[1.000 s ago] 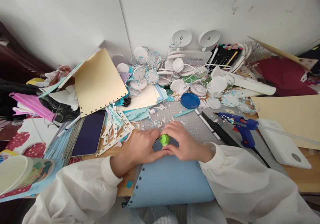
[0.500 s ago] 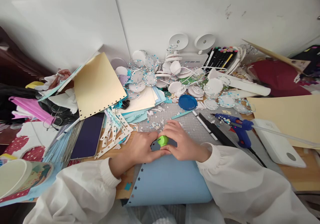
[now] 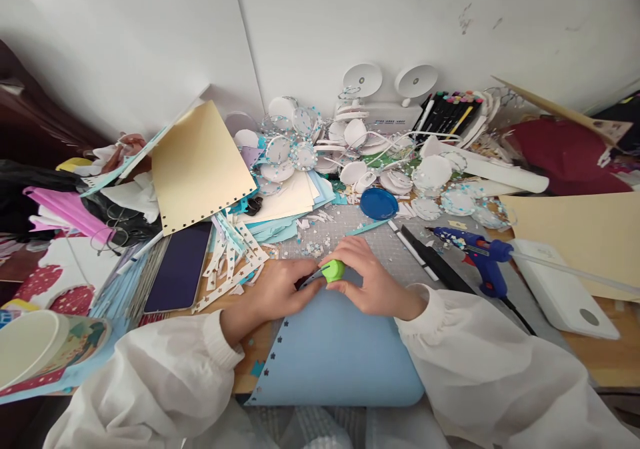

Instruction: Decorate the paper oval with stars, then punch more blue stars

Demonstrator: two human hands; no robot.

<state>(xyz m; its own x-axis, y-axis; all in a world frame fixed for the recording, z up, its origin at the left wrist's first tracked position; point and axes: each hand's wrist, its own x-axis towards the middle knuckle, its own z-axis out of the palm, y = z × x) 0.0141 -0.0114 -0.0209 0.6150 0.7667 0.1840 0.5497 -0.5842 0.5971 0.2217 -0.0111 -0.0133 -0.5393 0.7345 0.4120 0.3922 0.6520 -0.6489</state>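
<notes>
A sheet of light blue paper (image 3: 340,362) lies at the near edge of the table and curls over it. Small flower-shaped holes run along its left edge. My right hand (image 3: 373,279) is closed around a small bright green craft punch (image 3: 333,272), thumb below and fingers above, at the far edge of the sheet. On the left side of the punch, my left hand (image 3: 280,289) pinches the far left corner of the paper between thumb and fingers. The mouth of the punch is hidden by my fingers.
Left of my hands are punched paper strips (image 3: 230,262), a dark phone (image 3: 180,269) and a paper cup (image 3: 35,345). A blue lid (image 3: 379,203) lies beyond them. To the right are a blue glue gun (image 3: 480,252) and a white device (image 3: 565,289). White discs (image 3: 433,172) crowd the back.
My right hand has moved slightly right with the punch, apart from my left thumb. The view has shifted a little.
</notes>
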